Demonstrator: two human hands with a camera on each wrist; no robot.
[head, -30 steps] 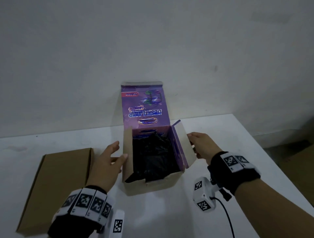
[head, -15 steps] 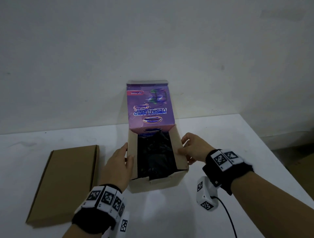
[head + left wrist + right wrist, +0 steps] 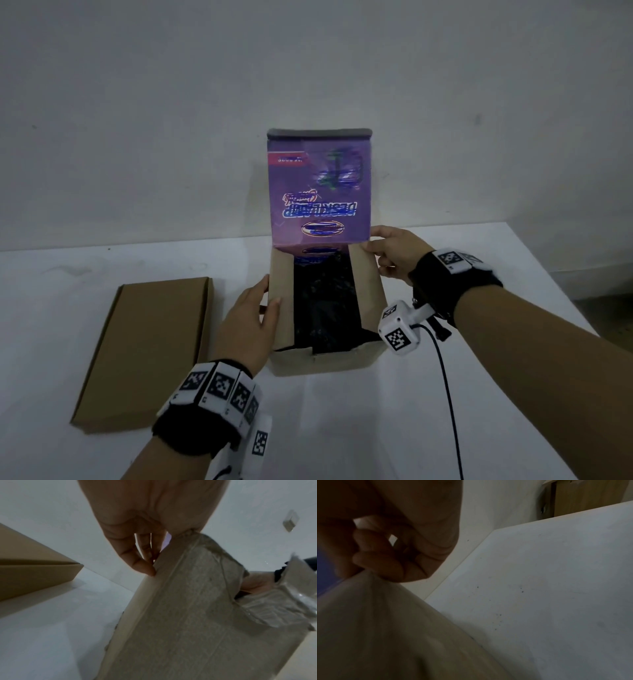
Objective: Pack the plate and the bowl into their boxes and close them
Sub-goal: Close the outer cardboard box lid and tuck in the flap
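Observation:
A purple printed box stands in the middle of the white table, its lid upright at the back. Something dark and wrapped fills the inside; I cannot tell what it is. Both side flaps lean inward over it. My left hand lies against the box's left side, thumb on the left flap; the left wrist view shows its fingers straight along the cardboard. My right hand pinches the far corner of the right flap, its fingers curled on that cardboard.
A flat brown cardboard box, lid down, lies on the table left of the purple box, also seen in the left wrist view as the brown box. A wall rises just behind the table. The table's right edge is near my right arm.
Both side flaps have swung inward over the dark contents. My left hand came up against the box's left side; my right hand slid along the right flap to its far corner by the lid.

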